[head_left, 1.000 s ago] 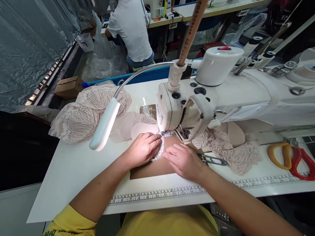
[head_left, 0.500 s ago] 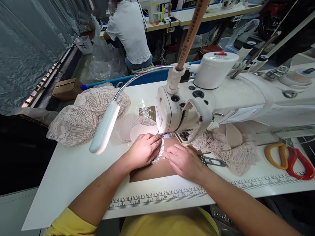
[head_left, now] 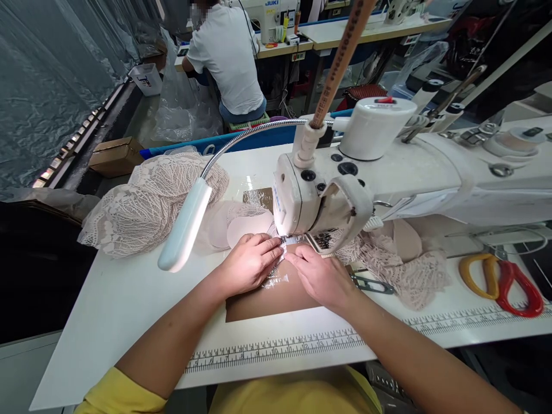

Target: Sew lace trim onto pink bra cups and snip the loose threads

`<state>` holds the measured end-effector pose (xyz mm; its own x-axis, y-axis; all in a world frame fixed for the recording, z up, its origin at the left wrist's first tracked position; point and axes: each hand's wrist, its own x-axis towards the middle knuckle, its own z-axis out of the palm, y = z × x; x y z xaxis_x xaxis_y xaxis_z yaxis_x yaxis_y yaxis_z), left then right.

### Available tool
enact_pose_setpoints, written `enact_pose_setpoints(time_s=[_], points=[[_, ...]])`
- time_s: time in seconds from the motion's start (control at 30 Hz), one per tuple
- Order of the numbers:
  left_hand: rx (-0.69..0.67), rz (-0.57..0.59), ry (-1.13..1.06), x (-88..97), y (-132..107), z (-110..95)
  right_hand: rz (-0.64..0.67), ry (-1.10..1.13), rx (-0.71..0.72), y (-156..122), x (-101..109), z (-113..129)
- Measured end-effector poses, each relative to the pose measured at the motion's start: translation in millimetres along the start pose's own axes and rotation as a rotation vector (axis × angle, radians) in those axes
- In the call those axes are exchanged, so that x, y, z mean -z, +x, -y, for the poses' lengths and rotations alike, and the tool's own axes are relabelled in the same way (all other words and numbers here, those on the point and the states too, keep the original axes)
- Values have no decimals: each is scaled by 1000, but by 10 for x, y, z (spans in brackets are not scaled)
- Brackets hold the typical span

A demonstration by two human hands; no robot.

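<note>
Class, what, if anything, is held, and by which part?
The right hand seems to pinch the pale lace at its right edge; the left hand lies over it, whether it grips is hidden.

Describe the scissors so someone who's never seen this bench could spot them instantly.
Find the white sewing machine across the right of the table. Below its arm, by the ruler printed along the front edge, the scissors lie just right of a pale lace heap. Bright loop handles, one yellow and one red, set them apart from the lace and white tabletop.
</note>
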<state>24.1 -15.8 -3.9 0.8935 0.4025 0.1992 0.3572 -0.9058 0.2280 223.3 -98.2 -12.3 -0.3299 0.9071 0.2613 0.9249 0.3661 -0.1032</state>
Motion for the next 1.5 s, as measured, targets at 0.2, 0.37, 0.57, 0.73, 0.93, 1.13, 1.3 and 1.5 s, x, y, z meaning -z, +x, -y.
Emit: enact_pose_setpoints(time_s=[0.2, 0.37, 0.57, 0.73, 0.93, 1.13, 1.3, 1.5], points=[[2, 3, 48, -31, 11, 60, 2, -48, -55, 46, -49, 5], [38, -5, 83, -34, 32, 84, 0, -27, -58, 44, -70, -11], [58, -11, 158, -20, 48, 69, -17, 26, -41, 32, -43, -28], [119, 53, 219, 61, 36, 11, -40, 62, -44, 22, -22, -32], [247, 297, 92, 359, -14, -185, -20, 59, -92, -7, -61, -84], [177, 352, -104, 422, -7, -205, -5, 69, -105, -12, -69, -84], [92, 256, -148, 356, -20, -152, -36, 90, -89, -13, -54, -68], [75, 273, -118, 294, -96, -230, -17, 226, -45, 11, -15, -53]])
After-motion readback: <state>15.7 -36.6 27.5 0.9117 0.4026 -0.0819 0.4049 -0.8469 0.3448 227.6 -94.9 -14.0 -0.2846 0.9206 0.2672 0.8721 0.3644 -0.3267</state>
